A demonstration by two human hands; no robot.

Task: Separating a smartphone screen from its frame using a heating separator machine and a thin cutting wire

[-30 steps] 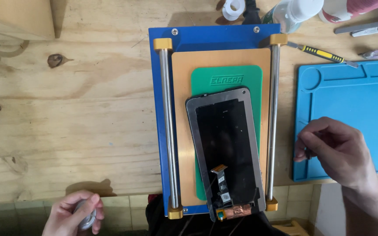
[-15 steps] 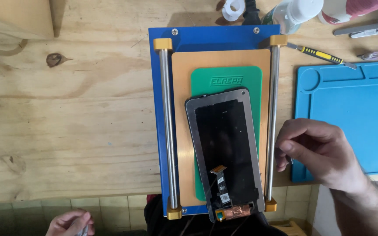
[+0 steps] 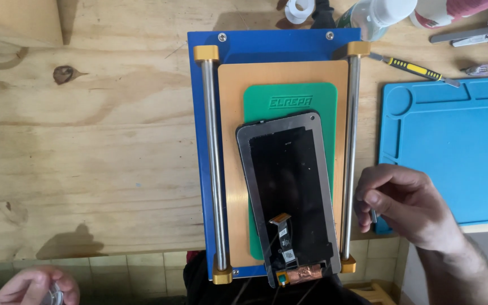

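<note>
A phone display panel (image 3: 286, 186) lies face down, slightly tilted, on a green mat (image 3: 289, 101) over an orange pad, inside a blue plate (image 3: 272, 48) with two metal rails. A flex cable (image 3: 282, 234) curls up from the panel's lower end. My right hand (image 3: 405, 203) hovers just right of the right rail (image 3: 350, 152), fingers pinched on a thin grey tool (image 3: 374, 217). At the bottom left corner, off the bench, my left hand (image 3: 35, 285) is closed around a small clear, shiny object (image 3: 56, 295).
A blue work mat (image 3: 453, 141) lies to the right. A yellow-and-black screwdriver (image 3: 413, 69), tweezers, a white tape roll (image 3: 300, 8) and bottles sit along the back edge. The bench is bare plywood (image 3: 86, 141) on the left, with tiled floor below its front edge.
My right hand has shifted left, closer to the right rail. My left hand dropped lower and further left, toward the frame's corner. The panel has not moved.
</note>
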